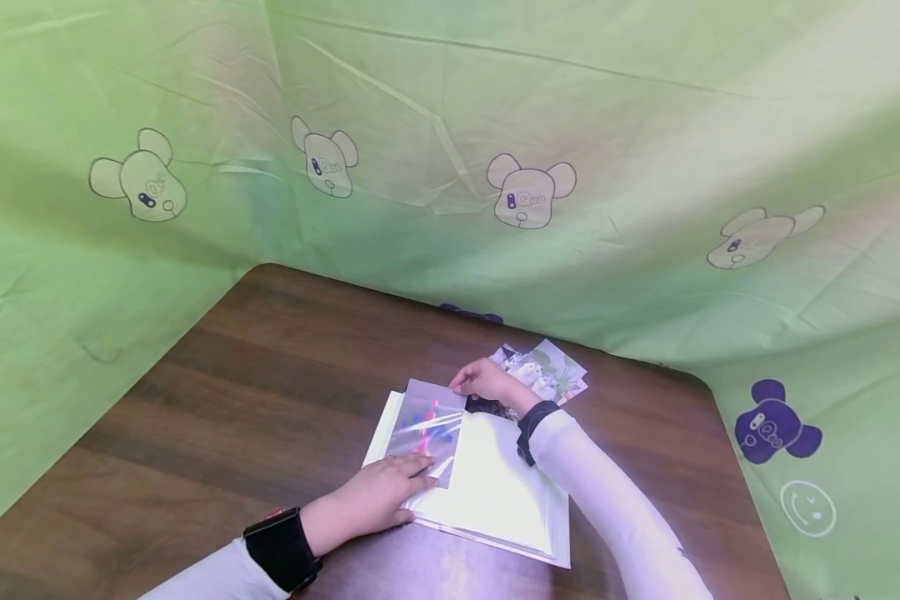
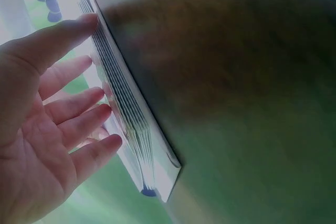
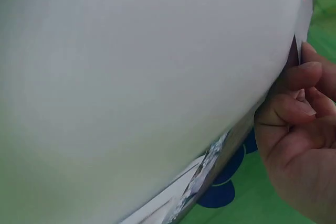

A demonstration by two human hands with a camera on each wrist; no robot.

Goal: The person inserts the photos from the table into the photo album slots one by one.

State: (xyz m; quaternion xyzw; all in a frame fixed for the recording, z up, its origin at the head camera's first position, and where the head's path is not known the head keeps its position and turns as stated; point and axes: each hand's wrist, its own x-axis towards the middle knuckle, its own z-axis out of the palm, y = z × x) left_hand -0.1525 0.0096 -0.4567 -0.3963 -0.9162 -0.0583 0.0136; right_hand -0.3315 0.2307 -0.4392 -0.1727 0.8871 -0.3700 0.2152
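An open photo album (image 1: 498, 492) with thick white pages lies on the table. A glossy photo (image 1: 438, 421) with pink and blue marks lies over its left page, sticking out past the far edge. My left hand (image 1: 378, 496) rests on the photo's near end, its fingers extended. In the left wrist view the fingers (image 2: 86, 153) are spread beside the album's stacked page edges (image 2: 123, 93). With thumb and fingertips, my right hand (image 1: 491, 382) pinches the photo's far right corner. The right wrist view shows these fingers (image 3: 302, 77) bent at the corner, beyond a white page (image 3: 157, 77).
Several loose photos (image 1: 543, 371) overlap just behind the album, partly hidden by the right hand. The brown wooden table (image 1: 255, 400) stretches away to the left. A green printed cloth (image 1: 420, 108) hangs along the table's far edges.
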